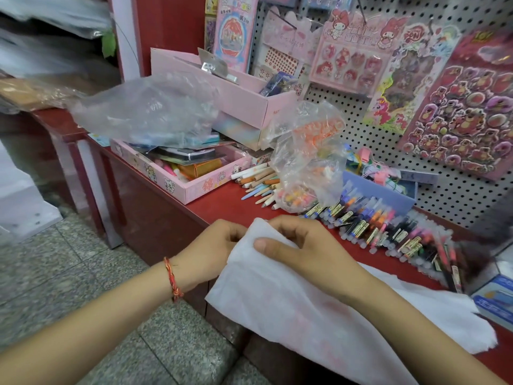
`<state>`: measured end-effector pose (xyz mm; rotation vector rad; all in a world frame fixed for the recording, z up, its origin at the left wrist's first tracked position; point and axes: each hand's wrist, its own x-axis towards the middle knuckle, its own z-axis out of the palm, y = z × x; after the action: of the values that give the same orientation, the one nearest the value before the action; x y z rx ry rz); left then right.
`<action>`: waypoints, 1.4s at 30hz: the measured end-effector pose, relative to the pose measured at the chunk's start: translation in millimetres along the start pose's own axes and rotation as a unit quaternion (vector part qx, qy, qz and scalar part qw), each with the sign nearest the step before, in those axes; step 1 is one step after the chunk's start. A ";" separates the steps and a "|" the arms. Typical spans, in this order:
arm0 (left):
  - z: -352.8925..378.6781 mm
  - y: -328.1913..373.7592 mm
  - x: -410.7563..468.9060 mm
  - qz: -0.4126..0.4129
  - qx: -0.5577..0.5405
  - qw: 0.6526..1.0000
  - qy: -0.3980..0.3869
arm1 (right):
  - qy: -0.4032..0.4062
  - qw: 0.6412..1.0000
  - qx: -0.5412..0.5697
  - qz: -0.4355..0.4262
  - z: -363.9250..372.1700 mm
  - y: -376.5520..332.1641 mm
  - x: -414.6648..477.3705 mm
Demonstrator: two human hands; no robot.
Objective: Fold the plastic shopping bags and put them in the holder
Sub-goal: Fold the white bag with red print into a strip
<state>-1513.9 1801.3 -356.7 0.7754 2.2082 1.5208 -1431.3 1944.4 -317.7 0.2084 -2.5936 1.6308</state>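
At the front edge of the red counter [222, 209], the top corner of the white bag [291, 315] is pinched by the curled fingers of the left hand [213, 245] and by the right hand [305, 245], thumb laid on top, with the rest trailing right. Folding is judged barely started: a clear bag [150, 109] over the pink tray [177, 187] and a crumpled bag [308, 157] on the pens [361, 220] lie unfolded, and no holder is seen.
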 end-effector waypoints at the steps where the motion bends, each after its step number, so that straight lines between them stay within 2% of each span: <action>1: -3.0 3.3 -2.8 0.005 0.004 1.000 -0.016 | 0.005 1.000 -0.002 0.005 0.0 -2.3 -0.4; 6: -15.8 15.7 -15.5 0.032 0.015 0.996 -0.076 | 0.053 0.987 -0.151 0.004 -3.4 -5.6 -1.5; 7: -17.6 18.4 -17.8 0.036 0.019 0.995 -0.092 | 0.039 0.988 -0.146 0.015 -5.4 -7.9 -1.8; 10: -21.3 24.4 -22.8 0.022 0.031 0.992 -0.121 | -0.029 0.996 -0.040 0.070 -8.2 -20.5 -6.4; 13: -27.7 26.3 -23.6 -0.024 0.060 0.984 -0.165 | 0.025 0.996 -0.057 0.067 -12.6 -28.0 -9.3; 17: -45.1 28.9 -26.3 -0.114 0.088 0.947 -0.289 | 0.089 0.991 -0.089 0.046 -22.6 -38.0 -18.7; 20: -56.8 28.7 -26.4 -0.095 0.058 0.947 -0.303 | 0.085 0.990 -0.104 0.033 -20.6 -36.9 -26.3; 25: -58.7 30.1 -24.7 -0.034 -0.109 0.956 -0.271 | 0.062 0.992 -0.084 0.065 -15.0 -33.0 -27.2; 27: -46.4 38.8 -29.0 0.001 -0.067 0.967 -0.245 | 0.069 0.993 -0.084 0.045 -10.2 -32.5 -25.9; 30: -21.6 45.2 -32.6 0.113 0.069 0.985 -0.114 | 0.111 0.990 -0.085 0.011 1.0 -28.6 -23.0; 32: -15.4 38.8 -29.7 0.152 0.094 0.983 -0.031 | 0.159 0.987 -0.015 0.019 -1.7 -30.4 -24.5; 34: -17.1 37.0 -27.0 0.169 0.101 0.980 0.027 | 0.165 0.986 0.012 0.023 -17.7 -31.7 -30.5; 37: -21.7 37.3 -23.0 0.176 0.085 0.976 0.096 | 0.036 0.996 -0.060 0.058 -51.1 -22.6 -44.5; 39: -20.4 35.9 -20.1 0.186 0.087 0.972 0.115 | -0.050 0.988 -0.103 0.100 -65.3 -12.7 -52.7; 42: -17.7 27.8 -13.1 0.192 0.091 0.970 0.117 | -0.102 0.965 -0.184 0.154 -77.8 3.1 -60.6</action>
<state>-1506.9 1787.8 -324.7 1.1957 2.5058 1.6724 -1372.8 2020.5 -294.7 -0.0590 -3.1589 1.2128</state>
